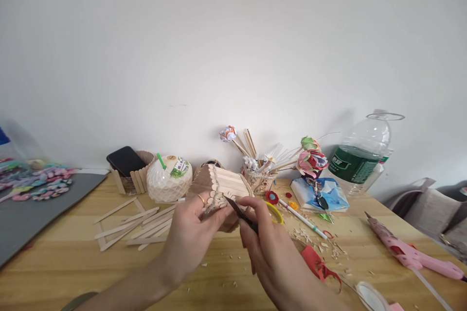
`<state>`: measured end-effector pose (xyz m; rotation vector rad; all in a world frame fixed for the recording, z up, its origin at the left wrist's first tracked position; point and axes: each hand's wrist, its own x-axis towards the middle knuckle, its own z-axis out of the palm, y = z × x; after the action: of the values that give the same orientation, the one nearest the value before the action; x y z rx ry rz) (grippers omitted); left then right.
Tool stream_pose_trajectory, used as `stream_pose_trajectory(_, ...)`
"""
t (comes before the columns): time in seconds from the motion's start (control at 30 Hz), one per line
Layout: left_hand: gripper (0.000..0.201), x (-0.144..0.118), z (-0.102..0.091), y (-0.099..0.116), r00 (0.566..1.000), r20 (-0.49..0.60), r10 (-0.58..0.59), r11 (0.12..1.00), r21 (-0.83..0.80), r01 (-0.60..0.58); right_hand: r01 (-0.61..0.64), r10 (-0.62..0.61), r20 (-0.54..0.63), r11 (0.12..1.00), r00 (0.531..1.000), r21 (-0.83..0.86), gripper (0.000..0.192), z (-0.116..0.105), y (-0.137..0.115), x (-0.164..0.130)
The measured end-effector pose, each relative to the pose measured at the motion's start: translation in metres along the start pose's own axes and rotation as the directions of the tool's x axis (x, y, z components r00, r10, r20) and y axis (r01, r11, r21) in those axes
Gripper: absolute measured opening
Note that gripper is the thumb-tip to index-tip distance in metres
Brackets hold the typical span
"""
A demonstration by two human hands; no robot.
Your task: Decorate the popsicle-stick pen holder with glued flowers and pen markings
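Probably light and stiff but fragile at its scalloped wooden trim (210, 195), the tan faceted craft-stick container (233, 182), best held by its flat walls, is raised above the wooden table (215, 296), fingers of the left hand (189, 228) clamped on its near edge, those of the right hand (265, 240) around a slim black pointed blade (238, 210).

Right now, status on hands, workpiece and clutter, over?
Left hand holding craft-stick construction. Right hand gripping dark pointed tool, tip at scalloped trim. Loose craft sticks left, wood scraps right.
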<state>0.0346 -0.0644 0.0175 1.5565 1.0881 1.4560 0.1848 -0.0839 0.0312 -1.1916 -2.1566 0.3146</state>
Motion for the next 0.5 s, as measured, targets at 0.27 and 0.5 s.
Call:
stream_pose_trajectory(0.27, 0.016, 0.001, -0.004, -0.003, 0.995, 0.071, 0.074, 0.997, 0.000, -0.075, -0.075, 0.037, 0.112, 0.930, 0.993, 0.359, 0.016, -0.018, 0.002, -0.002)
stream_pose_trajectory(0.5, 0.028, 0.005, -0.007, 0.001, 0.970, 0.241, 0.043, 0.998, -0.059, -0.030, 0.069, -0.069, 0.051, 0.998, 0.996, 0.007, 0.023, -0.033, 0.008, -0.001)
